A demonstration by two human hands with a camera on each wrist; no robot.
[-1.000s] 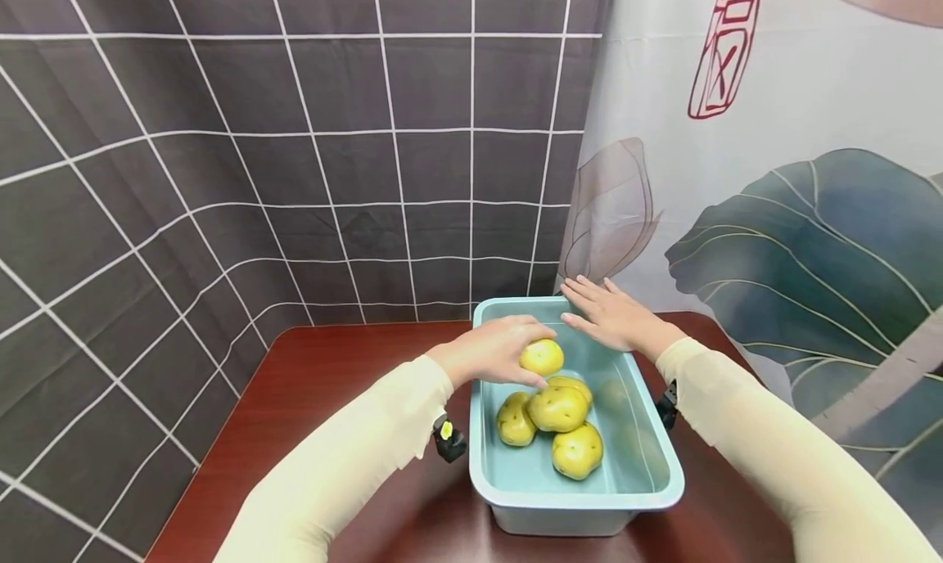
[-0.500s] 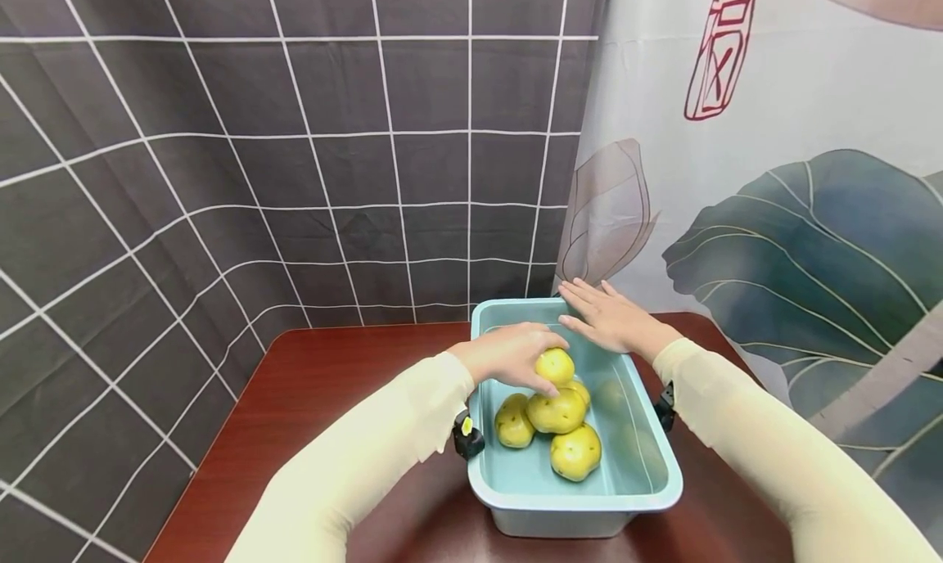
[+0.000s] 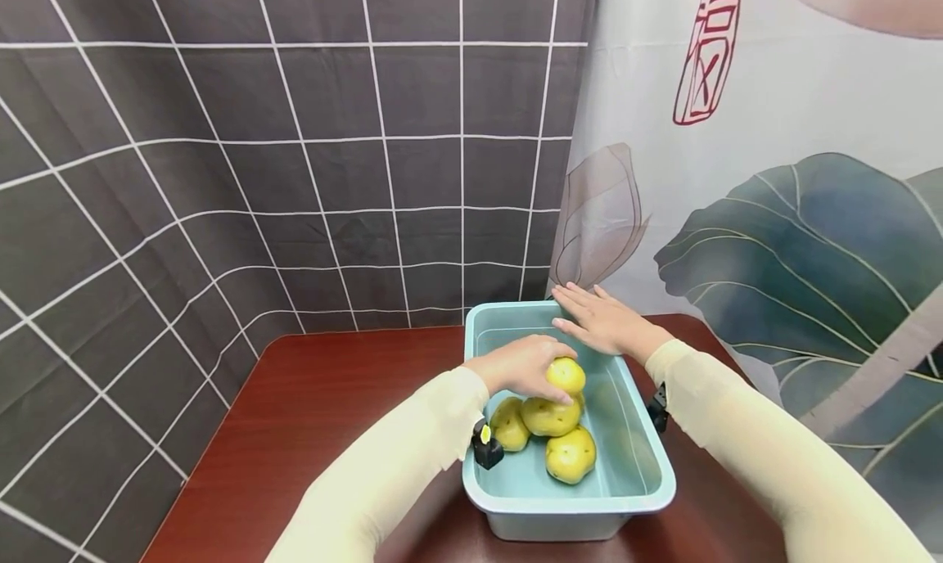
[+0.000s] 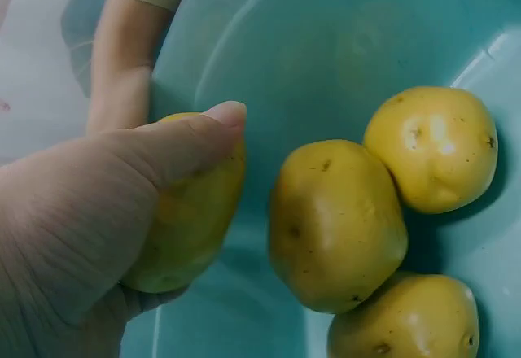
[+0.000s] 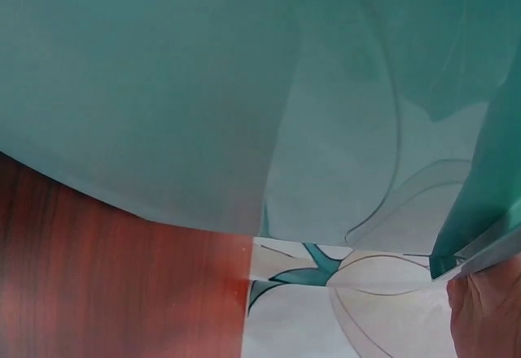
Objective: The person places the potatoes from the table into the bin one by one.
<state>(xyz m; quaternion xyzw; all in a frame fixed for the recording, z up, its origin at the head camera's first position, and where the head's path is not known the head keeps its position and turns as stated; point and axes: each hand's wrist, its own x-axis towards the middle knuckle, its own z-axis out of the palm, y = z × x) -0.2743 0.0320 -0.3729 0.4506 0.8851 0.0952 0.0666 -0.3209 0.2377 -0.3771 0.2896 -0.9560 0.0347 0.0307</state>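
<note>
Inside the light blue plastic tub point(image 3: 567, 503), my left hand point(image 3: 526, 368) grips a yellow potato point(image 3: 567, 375) above the other potatoes. The left wrist view shows the thumb across the top of this held potato point(image 4: 195, 228), while most of the fingers are hidden behind it. Several more potatoes lie on the tub floor, among them a middle potato point(image 3: 548, 416), a left potato point(image 3: 508, 429) and a front potato point(image 3: 570, 455). My right hand point(image 3: 600, 319) lies with straight fingers over the tub's far right rim. In the right wrist view only part of that hand point(image 5: 488, 313) shows beside the rim.
The tub stands on a reddish-brown table point(image 3: 354, 407). A dark grey curtain with white grid lines point(image 3: 354, 178) hangs behind and to the left. On the right is a pale curtain point(image 3: 663, 203) with leaf and flower prints.
My left hand has moved right and slightly down in the head view, carrying the potato farther over the tub. My right hand keeps its place on the rim. The view has shifted slightly.
</note>
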